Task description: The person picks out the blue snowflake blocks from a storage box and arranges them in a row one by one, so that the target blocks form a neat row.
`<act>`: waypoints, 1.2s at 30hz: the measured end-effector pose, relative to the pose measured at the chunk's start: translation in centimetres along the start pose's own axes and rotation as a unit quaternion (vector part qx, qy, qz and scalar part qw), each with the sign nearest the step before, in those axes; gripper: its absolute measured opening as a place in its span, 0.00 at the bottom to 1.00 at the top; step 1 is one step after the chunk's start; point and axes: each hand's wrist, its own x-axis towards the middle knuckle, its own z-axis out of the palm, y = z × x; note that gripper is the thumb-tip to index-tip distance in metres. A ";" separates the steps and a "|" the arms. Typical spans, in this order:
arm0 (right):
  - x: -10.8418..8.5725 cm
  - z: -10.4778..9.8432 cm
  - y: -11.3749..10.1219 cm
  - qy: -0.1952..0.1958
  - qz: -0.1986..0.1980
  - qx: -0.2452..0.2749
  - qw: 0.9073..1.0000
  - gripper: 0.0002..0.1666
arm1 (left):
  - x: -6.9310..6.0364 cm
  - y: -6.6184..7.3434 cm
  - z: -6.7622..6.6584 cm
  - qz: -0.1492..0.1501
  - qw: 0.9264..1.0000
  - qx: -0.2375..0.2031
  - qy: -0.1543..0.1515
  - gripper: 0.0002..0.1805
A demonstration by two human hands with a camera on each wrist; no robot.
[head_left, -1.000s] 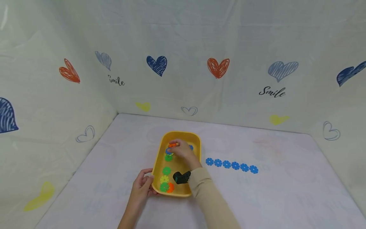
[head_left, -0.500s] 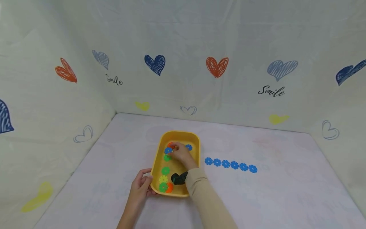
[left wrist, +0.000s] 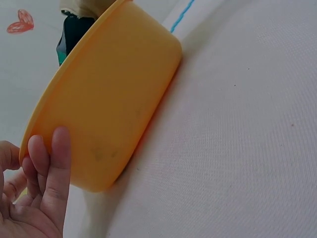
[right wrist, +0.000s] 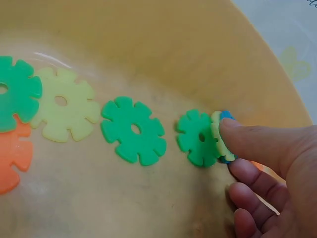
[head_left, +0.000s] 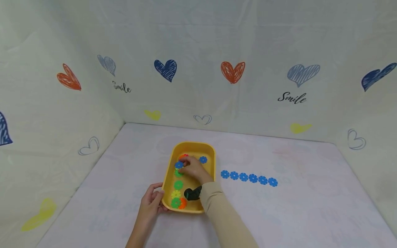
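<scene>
My left hand (head_left: 152, 199) grips the rim of a yellow tray (head_left: 214, 151) at its near left corner; in the left wrist view its fingers (left wrist: 60, 153) lie against the tray's outer wall. Inside the tray, my right hand (head_left: 194, 168) pinches a blue notched plastic disc (head_left: 179, 165). Up close, a yellow notched disc (right wrist: 216, 134) sits against the blue one, under the thumb. Beside them a green disc (right wrist: 195, 136) is on the tray floor, partly covered. An orange disc (head_left: 183, 157) lies just beyond the fingers, half hidden.
Toward the tray's near end lie a single green disc (head_left: 178, 185), a yellow disc (head_left: 176, 194), another green disc (head_left: 175, 203) and an orange one (head_left: 183, 203). One blue disc (head_left: 203, 159) lies at the far right inside. Several blue discs (head_left: 252, 178) form a row on the table right of the tray.
The right hand has come slightly nearer and left inside the tray, the blue disc shifting with it. The orange disc beside its fingers now lies apart from them. The left hand keeps its grip.
</scene>
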 end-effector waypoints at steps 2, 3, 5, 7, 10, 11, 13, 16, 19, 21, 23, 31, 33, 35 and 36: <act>0.0 0.0 0.0 -0.006 0.005 0.000 1.000 0.24 | 0.0 0.0 0.0 -0.001 1.000 0.004 0.000 0.21; -0.1 0.0 0.0 -0.008 0.008 -0.002 1.000 0.23 | 0.0 0.0 0.0 -0.001 1.000 0.004 0.000 0.20; -0.1 0.1 0.0 -0.013 0.009 -0.006 1.000 0.21 | 0.0 0.1 0.0 0.000 1.000 0.005 -0.001 0.20; -0.2 0.1 -0.1 -0.018 0.011 -0.011 1.000 0.18 | 0.0 0.1 0.0 0.002 1.000 0.006 -0.002 0.20; -0.2 0.2 -0.1 -0.026 0.012 -0.018 0.999 0.15 | 0.0 0.1 -0.1 0.003 1.000 0.001 -0.003 0.20; -0.1 0.3 -0.2 -0.029 0.011 -0.022 0.999 0.15 | 0.0 0.1 -0.1 0.004 1.000 0.001 -0.003 0.20; -0.1 0.4 -0.2 -0.036 0.013 -0.028 0.999 0.14 | 0.0 0.1 -0.1 0.005 1.000 0.000 -0.003 0.20; -0.1 0.4 -0.4 -0.044 0.026 -0.030 0.998 0.13 | -0.1 0.2 -0.1 0.005 1.000 -0.003 -0.004 0.20; -0.2 0.5 -0.5 -0.045 0.044 -0.024 0.998 0.12 | -0.1 0.1 -0.1 0.008 1.000 -0.003 -0.006 0.20; -0.3 0.5 -0.6 -0.044 0.053 -0.023 0.997 0.11 | -0.1 0.1 -0.1 0.009 1.000 -0.003 -0.005 0.20; -0.3 0.5 -0.6 -0.042 0.057 -0.023 0.997 0.10 | -0.1 0.1 0.0 0.008 1.000 -0.002 -0.002 0.19; -0.4 0.3 -0.7 -0.044 0.062 -0.027 0.997 0.10 | 0.0 0.1 0.0 0.003 1.000 0.001 -0.001 0.20; -0.4 0.3 -0.8 -0.045 0.062 -0.032 0.997 0.10 | 0.0 0.1 0.0 0.004 1.000 0.003 -0.003 0.20; -0.3 0.4 -0.8 -0.047 0.062 -0.038 0.996 0.10 | 0.0 0.2 0.0 0.002 1.000 0.007 -0.002 0.20; -0.4 0.3 -0.8 -0.048 0.063 -0.042 0.996 0.10 | -0.1 0.2 0.0 0.001 1.000 0.008 0.000 0.20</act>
